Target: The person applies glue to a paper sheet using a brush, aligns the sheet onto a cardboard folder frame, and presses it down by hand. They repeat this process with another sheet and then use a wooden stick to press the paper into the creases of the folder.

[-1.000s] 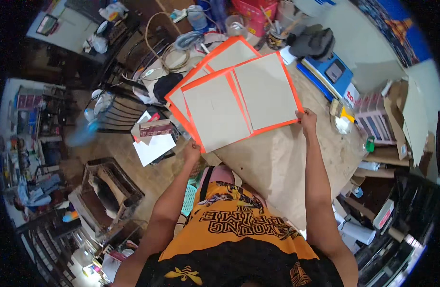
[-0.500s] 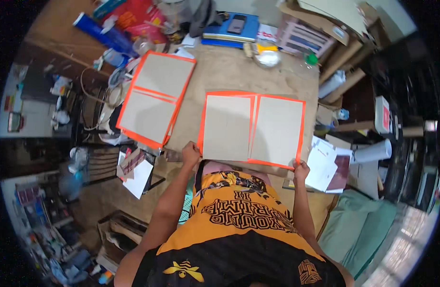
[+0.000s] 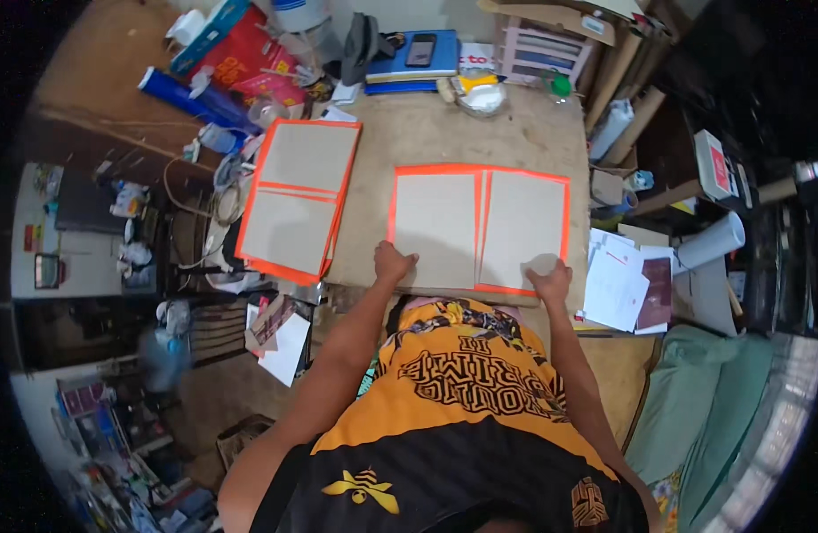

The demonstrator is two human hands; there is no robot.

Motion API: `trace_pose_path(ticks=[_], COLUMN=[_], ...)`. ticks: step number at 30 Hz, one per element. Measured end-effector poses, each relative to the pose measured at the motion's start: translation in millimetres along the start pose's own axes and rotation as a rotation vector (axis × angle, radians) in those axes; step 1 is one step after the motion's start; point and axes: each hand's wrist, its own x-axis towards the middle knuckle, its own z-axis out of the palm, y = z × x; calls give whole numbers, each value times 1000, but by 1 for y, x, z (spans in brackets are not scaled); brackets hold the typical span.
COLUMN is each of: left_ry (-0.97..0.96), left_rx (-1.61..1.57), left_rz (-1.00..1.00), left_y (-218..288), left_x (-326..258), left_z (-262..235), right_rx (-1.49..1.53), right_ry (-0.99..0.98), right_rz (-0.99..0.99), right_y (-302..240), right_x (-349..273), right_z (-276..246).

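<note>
Looking down from the head view, both bare hands rest at the near edge of an orange-bordered folder (image 3: 478,229) that lies open and flat on the worn tabletop (image 3: 515,133), its two grey panels side by side. The left hand (image 3: 393,265) presses down on the lower left corner of the folder, fingers curled loosely on the board rather than closed around it. The right hand (image 3: 547,281) lies flat on the lower right corner, fingers spread on the panel, gripping nothing. A stack of similar orange-edged boards (image 3: 298,200) sits well apart to the left, at the table's left edge and partly overhanging it. At the far side of the table lie a blue book (image 3: 418,67) with a phone (image 3: 421,50) on top, and a clear bowl (image 3: 482,96). White papers (image 3: 615,286) lie off the table's right edge, near the right hand.
</note>
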Motion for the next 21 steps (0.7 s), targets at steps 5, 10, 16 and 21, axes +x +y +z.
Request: trace_pose_path(ticks=[5,10,16,21], left_ry=[-22,-4,-377,-410], left_rx=[88,-328,-541,-28], left_rz=[50,148,271,463], left_y=[-1,-24,49,80], left_x=[26,45,20,7], left_z=[17,24,76,84], right_rx=[-232,-35,528,810], right_ry=[-110,-123,-169,-224], right_rz=[408,321,326,377], right_y=[-59,-26,59,35], right_x=[9,23,59,39], right_z=[-17,-15,6,3])
